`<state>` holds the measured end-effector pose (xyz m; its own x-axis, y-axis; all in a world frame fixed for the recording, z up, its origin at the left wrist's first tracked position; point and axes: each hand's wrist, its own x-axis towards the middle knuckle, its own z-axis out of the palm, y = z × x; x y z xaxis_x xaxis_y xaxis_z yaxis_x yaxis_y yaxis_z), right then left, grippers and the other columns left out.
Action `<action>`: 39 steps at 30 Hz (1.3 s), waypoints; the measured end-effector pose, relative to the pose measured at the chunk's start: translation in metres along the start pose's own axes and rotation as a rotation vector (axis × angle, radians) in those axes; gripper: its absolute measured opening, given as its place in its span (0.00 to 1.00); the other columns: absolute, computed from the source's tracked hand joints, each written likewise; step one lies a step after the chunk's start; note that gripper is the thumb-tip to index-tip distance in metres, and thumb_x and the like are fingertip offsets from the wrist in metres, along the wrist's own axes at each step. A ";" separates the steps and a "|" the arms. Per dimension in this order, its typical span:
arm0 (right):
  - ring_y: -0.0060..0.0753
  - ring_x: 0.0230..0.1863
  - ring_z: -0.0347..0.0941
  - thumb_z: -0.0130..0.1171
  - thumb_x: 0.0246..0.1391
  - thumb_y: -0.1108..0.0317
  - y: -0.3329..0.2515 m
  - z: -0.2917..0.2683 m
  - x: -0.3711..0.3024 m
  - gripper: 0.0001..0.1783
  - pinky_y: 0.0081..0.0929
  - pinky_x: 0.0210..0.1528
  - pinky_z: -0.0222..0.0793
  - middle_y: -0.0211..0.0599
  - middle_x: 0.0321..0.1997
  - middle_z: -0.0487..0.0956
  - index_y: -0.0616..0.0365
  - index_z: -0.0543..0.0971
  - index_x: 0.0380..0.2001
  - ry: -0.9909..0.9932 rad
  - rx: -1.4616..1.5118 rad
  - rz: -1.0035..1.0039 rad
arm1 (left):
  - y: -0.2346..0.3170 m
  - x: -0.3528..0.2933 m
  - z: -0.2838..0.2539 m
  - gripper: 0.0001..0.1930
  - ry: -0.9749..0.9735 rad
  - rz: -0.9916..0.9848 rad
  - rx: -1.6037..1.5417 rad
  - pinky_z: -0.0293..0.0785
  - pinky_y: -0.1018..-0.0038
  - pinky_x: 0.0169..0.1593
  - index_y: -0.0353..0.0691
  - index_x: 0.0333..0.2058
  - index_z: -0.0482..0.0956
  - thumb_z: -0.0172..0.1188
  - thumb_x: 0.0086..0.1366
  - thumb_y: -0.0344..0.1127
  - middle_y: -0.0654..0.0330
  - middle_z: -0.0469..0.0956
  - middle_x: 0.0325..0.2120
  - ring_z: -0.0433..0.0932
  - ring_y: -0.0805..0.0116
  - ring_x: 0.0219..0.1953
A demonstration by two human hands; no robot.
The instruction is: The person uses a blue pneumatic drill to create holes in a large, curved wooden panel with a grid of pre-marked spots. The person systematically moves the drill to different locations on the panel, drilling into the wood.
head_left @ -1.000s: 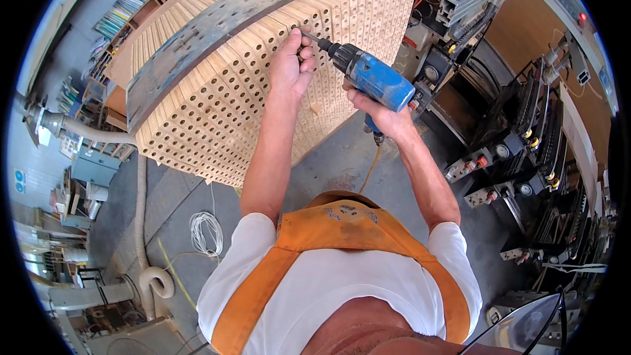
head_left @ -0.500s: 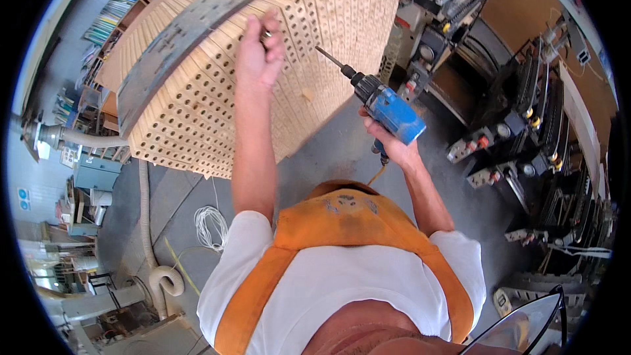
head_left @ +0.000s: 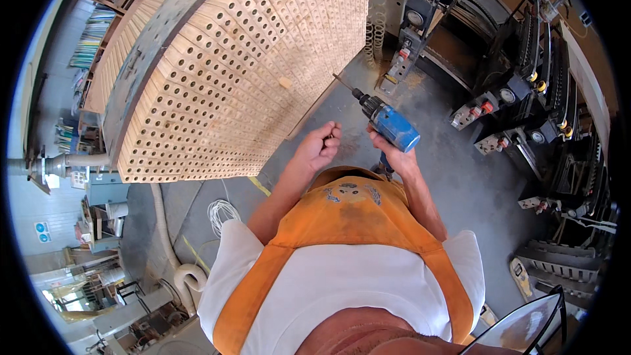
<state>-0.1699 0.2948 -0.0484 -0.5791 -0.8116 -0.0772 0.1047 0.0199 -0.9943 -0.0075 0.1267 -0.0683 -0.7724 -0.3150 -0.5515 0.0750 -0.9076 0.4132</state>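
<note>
My right hand (head_left: 394, 152) grips a blue and black cordless drill (head_left: 393, 126) by its handle. The long thin bit of the drill points up and to the left, past the edge of the stacked wood. In front of my apron, my left hand (head_left: 319, 147) is closed palm up, with a small dark metal piece (head_left: 330, 137) partly showing between its fingers. To the left stands a large stack of pale wooden boards (head_left: 217, 85), its near face covered in rows of round holes. Many holes toward the left and top have dark rims. Neither hand touches the stack.
A grey worn plank (head_left: 154, 39) lies across the stack's top. A small wood chip (head_left: 284, 83) rests on the holed face. At the right are machine frames with gauges (head_left: 506, 95). A white coiled cable (head_left: 222, 215) and a ribbed hose (head_left: 163, 223) lie on the floor.
My left hand has drawn back from the holed face, down and right toward my body. The drill has shifted slightly lower, still in my right hand. The view has turned, moving the stack left.
</note>
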 end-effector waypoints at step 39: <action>0.23 0.42 0.75 0.61 0.54 0.68 0.005 0.039 0.059 0.17 0.23 0.38 0.71 0.32 0.43 0.80 0.57 0.76 0.48 -0.185 0.246 0.070 | 0.139 0.046 0.050 0.13 0.118 0.405 0.436 0.55 0.87 0.17 0.36 0.42 0.73 0.50 0.70 0.41 0.68 0.68 0.24 0.62 0.82 0.19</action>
<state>-0.1717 0.2239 -0.0547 -0.4093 -0.9060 -0.1081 0.3446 -0.0438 -0.9377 -0.0642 -0.0002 -0.0005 -0.6592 -0.6632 -0.3545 0.0640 -0.5192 0.8523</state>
